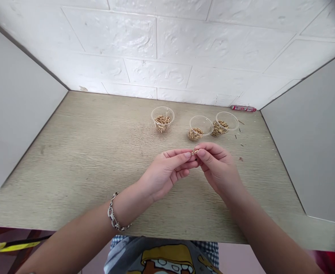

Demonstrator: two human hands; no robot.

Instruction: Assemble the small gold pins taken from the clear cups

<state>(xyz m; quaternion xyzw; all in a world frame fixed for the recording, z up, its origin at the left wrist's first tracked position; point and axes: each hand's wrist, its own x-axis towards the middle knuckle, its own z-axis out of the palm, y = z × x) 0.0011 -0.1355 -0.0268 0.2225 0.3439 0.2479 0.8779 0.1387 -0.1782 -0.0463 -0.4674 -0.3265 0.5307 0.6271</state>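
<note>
Loosely heaped, small gold-coloured pieces (162, 120) partly fill three clear cups (163, 111).

The person has two hands, one left hand (171, 169) and one right hand (218, 167). There are three clear plastic cups (162, 110) (201, 122) (228, 118), one chain bracelet (112, 213), one red-and-silver tube (243, 109) and two grey side panels (21, 102) (312, 129). The brass-coloured pins (162, 121), in cups and hands, are too many or too small to count.

Left fingers (182, 158) close beside right fingers (208, 159)
</note>
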